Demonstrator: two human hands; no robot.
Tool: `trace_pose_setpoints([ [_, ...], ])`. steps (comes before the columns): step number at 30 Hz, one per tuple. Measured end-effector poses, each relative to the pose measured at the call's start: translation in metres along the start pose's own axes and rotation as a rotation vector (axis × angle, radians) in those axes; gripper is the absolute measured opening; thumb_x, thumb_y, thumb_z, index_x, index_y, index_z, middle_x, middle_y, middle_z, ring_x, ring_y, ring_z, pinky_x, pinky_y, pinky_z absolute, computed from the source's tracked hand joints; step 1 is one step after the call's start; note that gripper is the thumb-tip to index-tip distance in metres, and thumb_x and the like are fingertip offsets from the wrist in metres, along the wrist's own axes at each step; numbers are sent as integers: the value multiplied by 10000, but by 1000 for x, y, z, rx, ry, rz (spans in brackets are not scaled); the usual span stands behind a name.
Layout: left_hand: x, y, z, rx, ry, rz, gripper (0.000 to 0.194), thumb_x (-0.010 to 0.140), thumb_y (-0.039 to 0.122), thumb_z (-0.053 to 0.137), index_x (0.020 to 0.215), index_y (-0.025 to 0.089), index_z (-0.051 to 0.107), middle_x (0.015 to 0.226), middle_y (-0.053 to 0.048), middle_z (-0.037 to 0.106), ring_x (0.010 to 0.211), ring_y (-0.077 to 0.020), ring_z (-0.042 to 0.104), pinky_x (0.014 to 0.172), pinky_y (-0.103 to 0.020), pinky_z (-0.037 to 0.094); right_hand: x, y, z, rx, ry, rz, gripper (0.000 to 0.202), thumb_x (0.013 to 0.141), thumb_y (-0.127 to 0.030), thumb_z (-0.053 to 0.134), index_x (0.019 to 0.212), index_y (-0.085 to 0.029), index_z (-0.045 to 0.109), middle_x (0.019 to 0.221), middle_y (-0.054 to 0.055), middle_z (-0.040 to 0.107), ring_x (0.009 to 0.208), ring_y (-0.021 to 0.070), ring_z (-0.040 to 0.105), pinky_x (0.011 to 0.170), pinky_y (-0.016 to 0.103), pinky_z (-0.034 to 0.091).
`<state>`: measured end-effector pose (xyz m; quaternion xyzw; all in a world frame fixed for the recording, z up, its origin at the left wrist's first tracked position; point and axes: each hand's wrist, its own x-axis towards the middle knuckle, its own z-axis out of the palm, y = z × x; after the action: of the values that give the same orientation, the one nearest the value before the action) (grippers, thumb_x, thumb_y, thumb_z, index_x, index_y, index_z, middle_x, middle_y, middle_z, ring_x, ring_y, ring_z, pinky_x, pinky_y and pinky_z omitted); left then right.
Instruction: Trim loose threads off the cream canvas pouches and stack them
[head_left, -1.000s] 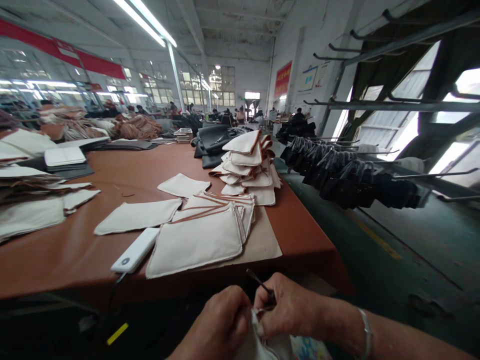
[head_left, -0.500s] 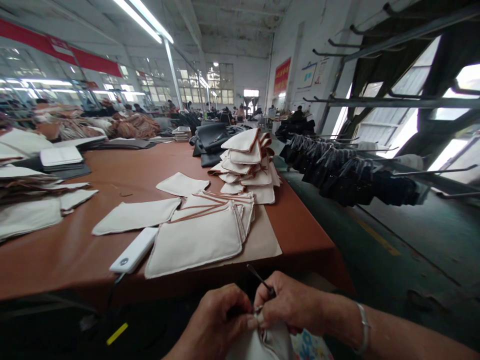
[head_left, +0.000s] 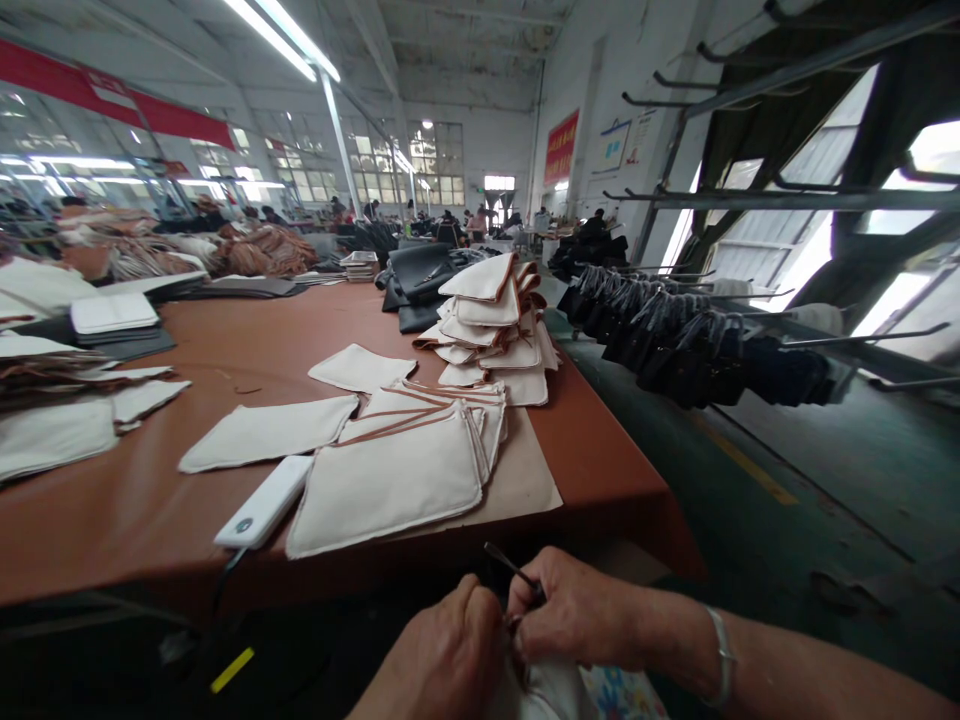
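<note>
At the bottom of the head view, in front of the table edge, my hands work close together on an off-white fabric pouch. My left hand is closed, its fingers curled at the pouch's upper edge; the fingertips are mostly hidden. My right hand pinches the same edge and also grips a thin dark metal tool, whose tip points up and left. The tool's kind cannot be made out. On the table before me lie several flat off-white pouches with brown edging.
A brown-covered table stretches ahead. On it are a white power bank with a cable, a stack of folded pouches, black pieces and piles at the left. Dark items hang on a rack at right.
My left hand has turned over, bringing its knuckles up and hiding its thumb. My right hand and the tool have shifted slightly; both hands stay at the pouch's edge.
</note>
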<state>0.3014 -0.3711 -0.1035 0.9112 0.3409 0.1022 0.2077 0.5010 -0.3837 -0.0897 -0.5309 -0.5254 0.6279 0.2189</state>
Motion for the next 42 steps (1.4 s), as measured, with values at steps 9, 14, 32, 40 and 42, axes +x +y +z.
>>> trace_pose_setpoints([
  [9,-6,0,10,-393,152,-80,260,985,273,376,819,187,557,747,-20,592,652,-131,557,591,-202,409,-6,-1,3,66,56,116,60,614,-194,645,646,-178,597,447,-85,471,344,61,308,314,170,211],
  [14,-2,8,-4,-543,85,-248,240,883,344,607,728,161,593,686,10,566,633,-119,485,534,-183,369,-8,-5,3,92,64,107,40,648,-207,598,635,-169,603,460,-72,493,337,54,283,317,172,212],
  [32,-17,-12,61,244,255,-9,313,818,-13,380,926,188,594,761,-41,589,498,-150,570,440,-219,386,-15,12,10,-249,224,-265,104,693,-129,619,786,-168,641,706,-35,612,678,128,535,598,208,375],
  [40,-11,1,10,-664,110,-251,369,996,400,391,757,191,578,747,-11,569,711,-159,549,685,-225,449,-18,26,12,-176,237,-474,89,732,-102,620,777,-160,670,739,-15,638,717,138,579,652,224,405],
  [42,-5,10,2,-878,82,-335,478,962,539,439,684,182,593,730,-16,574,715,-170,523,702,-243,450,-18,27,11,-199,246,-517,103,742,-101,623,783,-161,695,752,-8,642,744,144,596,679,226,413],
])
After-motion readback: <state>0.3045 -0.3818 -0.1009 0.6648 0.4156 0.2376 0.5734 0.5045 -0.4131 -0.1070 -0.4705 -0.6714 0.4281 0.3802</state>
